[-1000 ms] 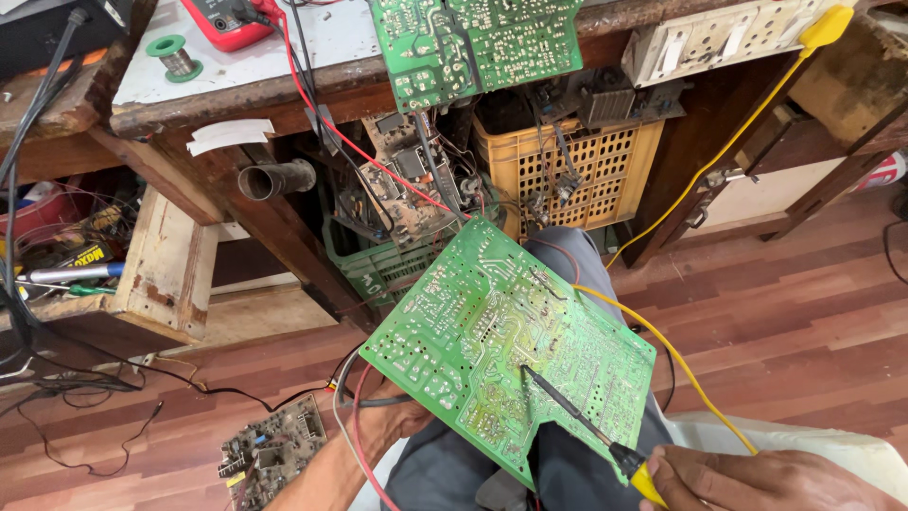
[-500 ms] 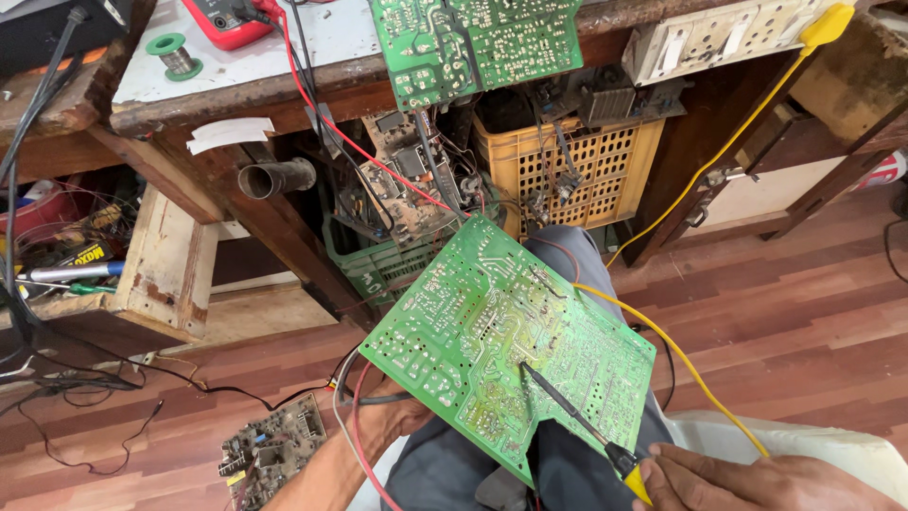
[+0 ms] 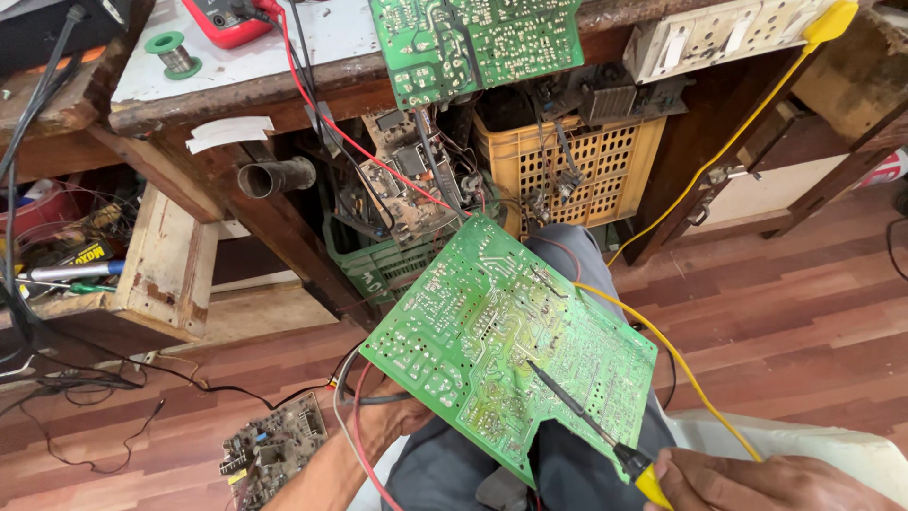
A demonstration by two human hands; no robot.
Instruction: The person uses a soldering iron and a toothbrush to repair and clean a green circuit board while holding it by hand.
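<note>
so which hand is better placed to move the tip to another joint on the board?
Probably right: the right hand holds the yellow-handled soldering iron, tip on the green circuit board. The left hand props the board from beneath.

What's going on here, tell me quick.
A seated person holds a green circuit board on their lap, solder side up. The left hand supports it from underneath at its lower left edge. The right hand grips a soldering iron with a yellow handle, its tip resting on the middle of the board. A yellow cord runs from the iron up toward the workbench, where another green board lies.
</note>
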